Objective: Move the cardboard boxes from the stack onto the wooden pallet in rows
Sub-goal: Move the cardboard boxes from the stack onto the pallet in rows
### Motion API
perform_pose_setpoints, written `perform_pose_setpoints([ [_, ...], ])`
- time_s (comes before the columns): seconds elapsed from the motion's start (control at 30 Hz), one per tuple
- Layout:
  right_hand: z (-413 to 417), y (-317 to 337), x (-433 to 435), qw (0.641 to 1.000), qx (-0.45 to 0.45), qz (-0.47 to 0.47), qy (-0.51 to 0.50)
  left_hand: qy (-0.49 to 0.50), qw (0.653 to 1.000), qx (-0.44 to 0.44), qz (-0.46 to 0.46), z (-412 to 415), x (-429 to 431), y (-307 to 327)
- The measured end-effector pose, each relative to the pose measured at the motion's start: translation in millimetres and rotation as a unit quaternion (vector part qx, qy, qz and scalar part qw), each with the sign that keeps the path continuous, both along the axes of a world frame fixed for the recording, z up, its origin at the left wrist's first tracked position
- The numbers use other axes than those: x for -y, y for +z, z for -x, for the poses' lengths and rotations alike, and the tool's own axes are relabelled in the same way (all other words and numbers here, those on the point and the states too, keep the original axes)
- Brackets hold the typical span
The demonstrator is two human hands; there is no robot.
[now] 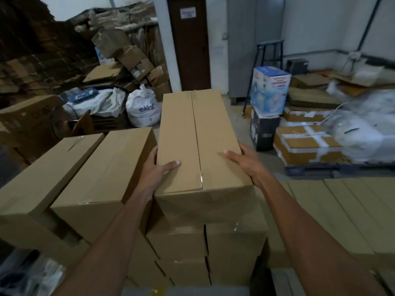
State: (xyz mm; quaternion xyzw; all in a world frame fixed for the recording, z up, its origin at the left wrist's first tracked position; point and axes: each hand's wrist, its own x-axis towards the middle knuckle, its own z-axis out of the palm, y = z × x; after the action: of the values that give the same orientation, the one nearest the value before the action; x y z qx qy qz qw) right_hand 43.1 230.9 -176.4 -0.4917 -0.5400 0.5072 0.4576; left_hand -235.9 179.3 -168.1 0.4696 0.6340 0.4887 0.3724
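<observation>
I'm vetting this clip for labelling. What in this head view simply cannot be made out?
All in the head view:
- Fingers of the left hand and right hand: largely hidden by the sides of the top box.
- Foot of the stack: cut off by the bottom edge.
- Wooden pallet: not identifiable; boxes cover what lies beneath.
- Notice on the door: too small and blurred to read.

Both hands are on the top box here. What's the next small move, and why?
Probably lift the top box straight up, clear of the stack. The left hand and right hand clasp its long sides, thumbs on top, and the neighbouring box lies close on its left, so sliding that way looks blocked.
</observation>
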Motion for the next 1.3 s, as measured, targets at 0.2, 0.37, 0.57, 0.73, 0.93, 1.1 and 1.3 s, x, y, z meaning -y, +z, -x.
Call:
perform_pose_setpoints([
  [0.2, -66.4, 12.3, 89.2, 0.999, 0.014, -0.022, -0.044, -0.068, 0.997, 0.013, -0.040, -60.7, 60.9, 2.8],
  [0.37, -120.4, -3.7, 181.5, 0.996, 0.035, -0.014, -0.075, -0.109, 0.993, 0.009, -0.037, -111.8, 126.1, -17.9],
  [0.57, -187.8, -12.2, 268.5, 0.990, 0.062, 0.038, -0.124, -0.150, 0.988, 0.023, 0.005, -179.4, 189.9, -44.9],
  [0.73, -244.2, -26.2, 310.7, 0.985, 0.076, 0.051, -0.148, -0.154, 0.987, 0.036, 0.032, -239.0, 224.9, -67.1],
  [0.93, -329.1, -73.8, 345.3, 0.985, 0.069, 0.099, -0.124, -0.155, 0.983, 0.064, 0.077, -326.9, 263.1, -109.5],
  [1.1, -405.8, -140.3, 357.9, 0.982, 0.054, 0.155, -0.097, -0.116, 0.977, 0.102, 0.147, -400.0, 293.4, -178.0],
  [1.3, -459.4, -269.2, 374.2, 0.966, 0.044, 0.245, -0.075, -0.086, 0.958, 0.124, 0.242, -450.8, 331.3, -297.9],
])
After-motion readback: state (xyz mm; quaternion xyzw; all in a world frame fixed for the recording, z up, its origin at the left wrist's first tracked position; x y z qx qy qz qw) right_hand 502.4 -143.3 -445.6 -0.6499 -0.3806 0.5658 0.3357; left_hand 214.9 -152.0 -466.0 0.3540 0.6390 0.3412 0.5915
